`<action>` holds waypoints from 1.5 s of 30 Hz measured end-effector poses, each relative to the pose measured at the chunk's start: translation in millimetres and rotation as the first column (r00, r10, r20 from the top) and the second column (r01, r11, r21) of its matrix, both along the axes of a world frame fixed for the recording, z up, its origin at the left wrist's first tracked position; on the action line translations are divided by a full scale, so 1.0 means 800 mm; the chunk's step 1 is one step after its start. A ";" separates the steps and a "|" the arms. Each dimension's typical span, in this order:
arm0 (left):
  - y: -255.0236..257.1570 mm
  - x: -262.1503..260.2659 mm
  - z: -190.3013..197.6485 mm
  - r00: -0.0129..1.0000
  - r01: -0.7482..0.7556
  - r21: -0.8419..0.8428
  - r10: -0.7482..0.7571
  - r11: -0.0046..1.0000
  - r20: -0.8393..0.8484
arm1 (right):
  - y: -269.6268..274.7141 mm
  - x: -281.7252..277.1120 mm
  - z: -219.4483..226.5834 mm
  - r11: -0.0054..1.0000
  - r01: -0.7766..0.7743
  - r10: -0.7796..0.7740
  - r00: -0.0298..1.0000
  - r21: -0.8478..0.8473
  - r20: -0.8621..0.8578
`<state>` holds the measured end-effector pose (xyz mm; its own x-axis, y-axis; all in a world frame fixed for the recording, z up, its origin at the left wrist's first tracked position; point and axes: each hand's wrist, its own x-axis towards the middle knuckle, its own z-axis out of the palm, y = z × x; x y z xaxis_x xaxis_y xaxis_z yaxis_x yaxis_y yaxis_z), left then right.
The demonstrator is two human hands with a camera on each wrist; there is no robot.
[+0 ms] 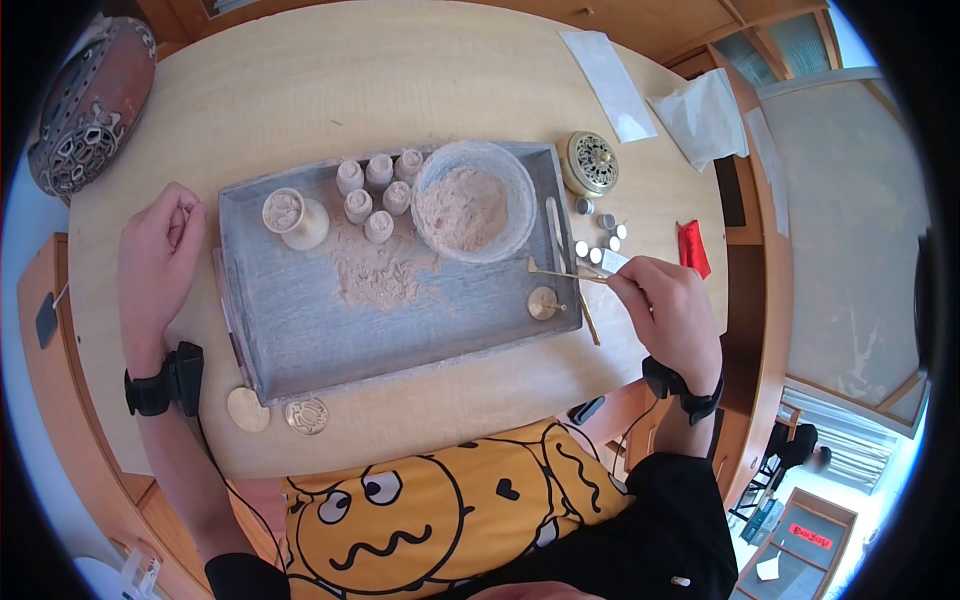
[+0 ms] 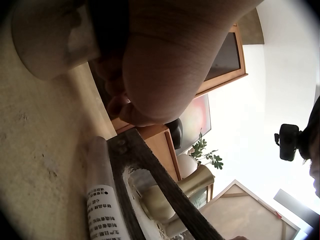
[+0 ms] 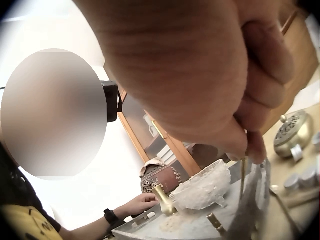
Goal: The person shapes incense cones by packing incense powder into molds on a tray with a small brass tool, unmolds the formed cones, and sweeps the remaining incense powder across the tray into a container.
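We're working powder on the grey tray [image 1: 300, 350].
R hand [image 1: 665, 305] fingers pinching a thin brass tool [image 1: 560, 272], tip over tray's R edge, near the bowl [image 1: 472, 205] of powder. L hand [image 1: 160, 250] resting on worktop [image 1: 330, 80] beside tray, fingers loosely curled, holding nothing.

matt, rough grey wooden tray [image 1: 300, 330], pale dusty powder in a frosted glass bowl [image 1: 473, 205], shiny brass tool [image 1: 565, 273], smooth light wood table [image 1: 330, 90].
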<state>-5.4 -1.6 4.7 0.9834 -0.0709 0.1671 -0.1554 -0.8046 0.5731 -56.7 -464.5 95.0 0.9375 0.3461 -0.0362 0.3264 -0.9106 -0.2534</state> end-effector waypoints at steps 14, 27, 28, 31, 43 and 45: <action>-0.003 -0.001 0.005 1.000 -0.010 0.006 0.010 1.000 0.004 | 0.030 0.009 -0.023 0.994 -0.047 0.052 0.998 0.103 -0.047; -0.005 -0.001 0.009 0.999 -0.035 0.006 0.036 0.999 -0.013 | 0.076 -0.001 -0.033 0.981 -0.141 0.127 0.986 0.132 0.106; -0.005 -0.001 0.009 0.999 -0.034 0.005 0.034 0.999 -0.015 | 0.077 -0.004 -0.032 0.980 -0.160 0.142 0.978 0.117 0.152; -0.005 -0.001 0.008 0.999 -0.032 0.008 0.032 0.999 -0.011 | 0.078 -0.009 -0.033 0.976 -0.210 0.195 0.956 0.050 0.221; -0.003 -0.001 0.005 1.000 -0.007 0.027 0.007 1.000 0.002 | 0.023 -0.013 0.009 0.998 -0.050 0.055 0.987 -0.039 0.149; -0.001 -0.001 0.004 1.000 -0.009 0.022 0.009 1.000 -0.001 | 0.013 -0.012 0.006 0.997 0.017 -0.005 0.990 -0.082 0.141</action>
